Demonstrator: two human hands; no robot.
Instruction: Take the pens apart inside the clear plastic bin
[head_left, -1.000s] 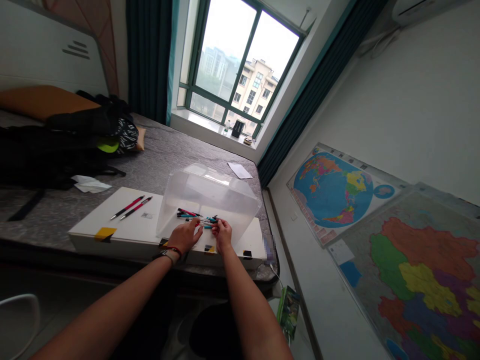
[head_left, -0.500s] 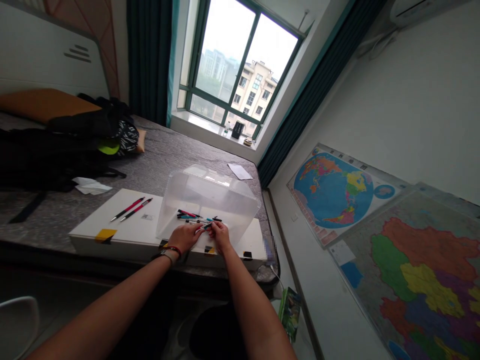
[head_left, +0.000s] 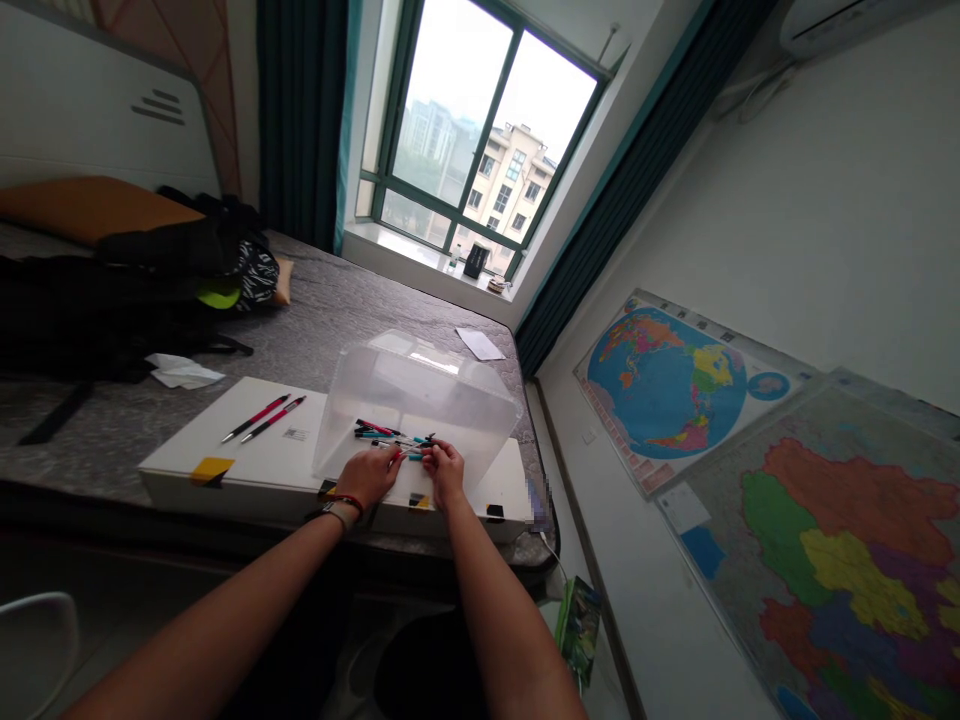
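Note:
Both my hands are at the front of a clear plastic bin (head_left: 420,395) that lies on its side on a flat white box (head_left: 255,455). My left hand (head_left: 367,475) and my right hand (head_left: 446,470) pinch a pen (head_left: 412,452) between them, fingers closed on it. Several more pens (head_left: 375,430), teal, red and black, lie just behind inside the bin's mouth. Two red pens (head_left: 262,415) lie apart on the left part of the white box.
The white box rests on a grey bed (head_left: 315,320). Black bags and clothes (head_left: 112,290) lie at the left, with crumpled paper (head_left: 180,370) and a paper sheet (head_left: 480,342) on the bed. Maps (head_left: 675,380) hang on the right wall. A window (head_left: 480,140) lies ahead.
My hands have stayed at the bin's mouth, shifting slightly while handling a pen. The two red pens and the bin have not moved.

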